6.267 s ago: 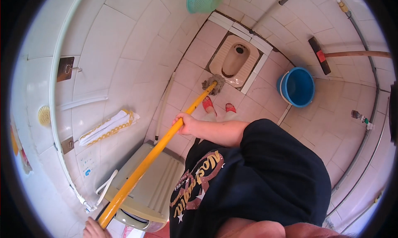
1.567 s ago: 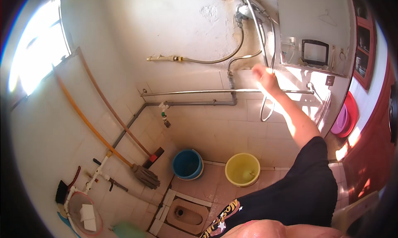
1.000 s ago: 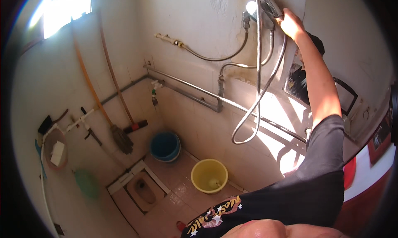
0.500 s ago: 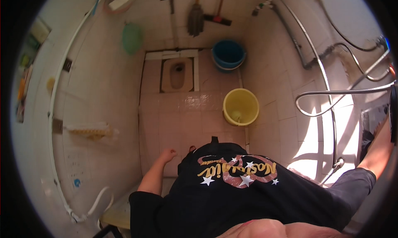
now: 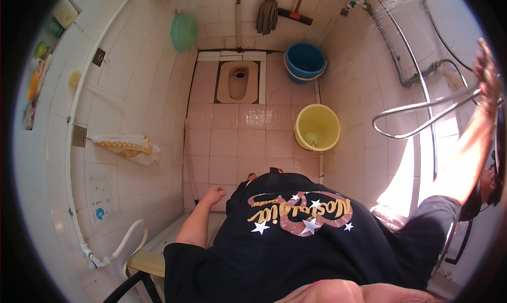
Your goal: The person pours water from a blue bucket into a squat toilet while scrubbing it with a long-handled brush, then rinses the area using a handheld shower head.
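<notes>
The left hand (image 5: 213, 193) hung loosely curled and empty by the hip. The right hand (image 5: 488, 73) (raised high) gripped the looping metal shower hose (image 5: 417, 108) against the wall, above the yellow bucket (image 5: 317, 126) and beyond it the blue bucket (image 5: 304, 61).

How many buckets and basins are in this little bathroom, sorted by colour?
Blue bucket: 1
Yellow bucket: 1
Green basin hanging on the wall: 1
Total: 3

The right hand is up at the metal shower hose; the left hand hangs loose and holds nothing.
</notes>
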{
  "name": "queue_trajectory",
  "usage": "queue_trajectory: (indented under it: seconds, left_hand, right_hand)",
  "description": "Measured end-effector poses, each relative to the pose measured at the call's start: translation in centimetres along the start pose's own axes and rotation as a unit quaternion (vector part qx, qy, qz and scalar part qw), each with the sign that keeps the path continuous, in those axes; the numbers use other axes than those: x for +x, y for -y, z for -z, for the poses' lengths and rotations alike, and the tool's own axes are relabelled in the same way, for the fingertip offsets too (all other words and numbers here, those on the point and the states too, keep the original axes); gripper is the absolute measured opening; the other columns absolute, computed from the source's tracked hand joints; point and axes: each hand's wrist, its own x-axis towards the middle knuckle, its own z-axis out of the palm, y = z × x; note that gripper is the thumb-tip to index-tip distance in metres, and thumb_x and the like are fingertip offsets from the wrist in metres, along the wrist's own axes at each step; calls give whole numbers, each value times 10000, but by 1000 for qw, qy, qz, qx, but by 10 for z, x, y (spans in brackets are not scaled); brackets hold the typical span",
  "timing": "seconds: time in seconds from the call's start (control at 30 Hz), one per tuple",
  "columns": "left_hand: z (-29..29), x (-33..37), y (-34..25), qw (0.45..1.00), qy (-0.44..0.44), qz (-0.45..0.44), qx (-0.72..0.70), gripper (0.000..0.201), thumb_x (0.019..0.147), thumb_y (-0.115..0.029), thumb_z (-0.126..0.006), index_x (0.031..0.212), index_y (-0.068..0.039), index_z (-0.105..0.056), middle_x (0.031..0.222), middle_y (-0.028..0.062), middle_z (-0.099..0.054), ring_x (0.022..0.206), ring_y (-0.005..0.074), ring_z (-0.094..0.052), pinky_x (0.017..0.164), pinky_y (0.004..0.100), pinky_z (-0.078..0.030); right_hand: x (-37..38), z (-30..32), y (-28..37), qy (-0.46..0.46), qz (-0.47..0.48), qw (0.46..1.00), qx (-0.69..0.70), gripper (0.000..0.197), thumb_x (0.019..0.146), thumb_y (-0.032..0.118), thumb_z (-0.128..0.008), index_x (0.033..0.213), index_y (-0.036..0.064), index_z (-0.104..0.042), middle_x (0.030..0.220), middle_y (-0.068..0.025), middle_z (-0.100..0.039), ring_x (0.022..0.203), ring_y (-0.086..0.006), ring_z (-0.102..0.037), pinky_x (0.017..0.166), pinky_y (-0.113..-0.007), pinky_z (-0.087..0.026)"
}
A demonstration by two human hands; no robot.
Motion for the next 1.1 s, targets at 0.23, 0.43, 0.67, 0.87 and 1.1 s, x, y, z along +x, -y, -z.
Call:
queue_trajectory:
  seconds: [0.23, 0.43, 0.67, 0.87, 1.1]
  left_hand:
    - [12, -14, 22, 998, -36, -22, -49, 213, 711, -167, -606, 841, 1, -590, 662, 62, -581, 563, 131, -545, 522, 270, -440]
    - [23, -70, 40, 994, -87, 37, -62, 208, 702, -161, -610, 845, -11, -595, 679, 55, -593, 582, 126, -562, 536, 264, -457]
    - [24, -110, 65, 990, -106, 62, -65, 163, 708, -118, -609, 835, -17, -601, 687, 49, -597, 577, 121, -557, 540, 269, -467]
    - [26, -92, 54, 981, -138, 74, -114, 144, 708, -112, -601, 823, -26, -600, 679, 38, -589, 577, 114, -547, 532, 263, -458]
    - [31, -60, 0, 973, -171, 97, -117, 156, 696, -138, -606, 803, -24, -604, 650, 39, -587, 561, 110, -541, 519, 260, -447]
  right_hand:
    - [-106, -259, -37, -38, -118, 911, 394, 204, 719, 128, -675, 790, 38, -506, 639, -45, -510, 480, -97, -454, 384, -209, -335]
    - [-166, -339, -71, 34, -217, 894, 390, 229, 684, 51, -615, 868, 26, -480, 659, -60, -513, 484, -147, -483, 435, -240, -378]
    - [-262, -401, -144, 212, -356, 836, 361, 278, 607, -52, -598, 813, 52, -443, 688, -49, -509, 559, -149, -503, 483, -259, -420]
    - [-318, -468, -141, 256, -393, 801, 373, 319, 554, -84, -569, 809, 34, -419, 686, -76, -498, 538, -167, -483, 478, -270, -409]
    - [-254, -559, -107, 284, -331, 772, 462, 312, 558, -80, -596, 769, 42, -401, 639, -45, -470, 530, -142, -473, 481, -245, -391]
